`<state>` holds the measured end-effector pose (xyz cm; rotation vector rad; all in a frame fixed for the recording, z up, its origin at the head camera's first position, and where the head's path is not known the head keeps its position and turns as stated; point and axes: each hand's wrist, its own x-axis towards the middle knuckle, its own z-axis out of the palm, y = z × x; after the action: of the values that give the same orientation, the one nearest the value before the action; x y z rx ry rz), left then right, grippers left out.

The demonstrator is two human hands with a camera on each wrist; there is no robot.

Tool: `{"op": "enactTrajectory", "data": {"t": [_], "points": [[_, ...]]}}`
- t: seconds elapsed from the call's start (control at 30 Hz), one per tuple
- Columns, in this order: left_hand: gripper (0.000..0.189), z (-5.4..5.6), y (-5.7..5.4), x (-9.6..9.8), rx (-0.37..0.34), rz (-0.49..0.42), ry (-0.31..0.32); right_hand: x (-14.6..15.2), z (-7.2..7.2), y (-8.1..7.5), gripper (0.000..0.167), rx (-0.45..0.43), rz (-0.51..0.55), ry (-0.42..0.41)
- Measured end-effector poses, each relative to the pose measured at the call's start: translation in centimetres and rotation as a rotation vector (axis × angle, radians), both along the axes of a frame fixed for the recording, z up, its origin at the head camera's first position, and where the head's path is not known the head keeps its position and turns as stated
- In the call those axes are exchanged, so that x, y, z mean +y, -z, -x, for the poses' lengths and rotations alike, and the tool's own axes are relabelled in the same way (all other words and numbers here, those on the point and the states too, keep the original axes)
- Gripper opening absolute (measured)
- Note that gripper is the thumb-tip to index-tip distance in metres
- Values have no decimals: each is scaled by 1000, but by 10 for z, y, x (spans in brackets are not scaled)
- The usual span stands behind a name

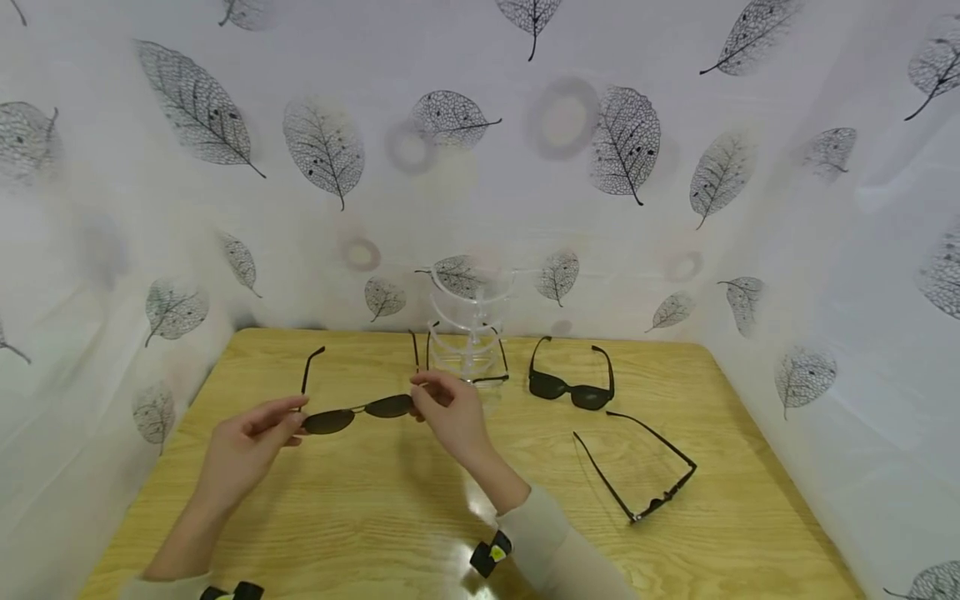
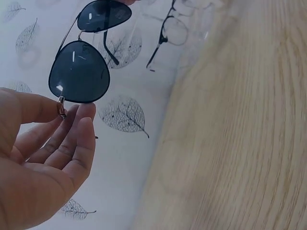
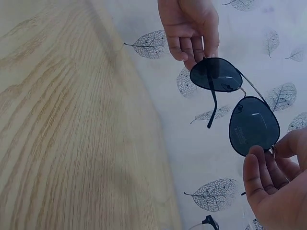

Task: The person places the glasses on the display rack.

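two hands share one pair of dark-lensed sunglasses (image 1: 330, 422), lifted off the tabletop (image 1: 337, 521) at roughly eight o'clock from the middle of the head view; the left hand (image 1: 243, 446) pinches the hinge end at about nine o'clock on the frame, the right hand (image 1: 453, 421) pinches the opposite end at about three o'clock, and the arms of the glasses are unfolded, pointing away from the person; measured from the sunglasses, a clear stand (image 1: 474, 312) rises at two o'clock, with clear-lensed glasses (image 2: 175, 31) at it, chunky black sunglasses (image 1: 549, 386) lie at three o'clock, and a thin dark frame (image 1: 678, 483) sits nearer four; my judgement is that the grips, being at the hinges only, could slip and drop the pair lens-first; uneven pulling by the hands could splay or bend the slim arms; fingertips close to the lenses could smudge them; a forward swing could hook an arm tip on the stand and tip it; and the right sleeve (image 1: 536, 525), near the thin dark frame, could nudge it if the elbow drifts outward.
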<state>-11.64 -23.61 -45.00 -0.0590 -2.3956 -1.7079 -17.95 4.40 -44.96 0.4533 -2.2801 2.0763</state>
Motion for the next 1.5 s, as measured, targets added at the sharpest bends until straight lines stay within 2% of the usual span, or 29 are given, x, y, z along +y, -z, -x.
{"op": "enactTrajectory", "data": {"t": [0.3,0.53,0.8,1.03,1.27,1.5], "points": [[34,-4,-4,16,7,7,47,21,-16,-5,17,-28,13,15],[31,-6,-7,25,48,9,79,35,-28,-6,17,0,32,32],[30,-7,-10,34,27,8,123,47,-46,-6,17,-48,67,65],[29,-4,-10,43,28,13,174,57,-56,-4,17,-36,78,102],[30,5,-10,56,6,5,211,71,-58,-2,17,-2,63,159],[32,14,-14,74,-16,-31,218,85,-48,-1,16,15,59,198]]}}
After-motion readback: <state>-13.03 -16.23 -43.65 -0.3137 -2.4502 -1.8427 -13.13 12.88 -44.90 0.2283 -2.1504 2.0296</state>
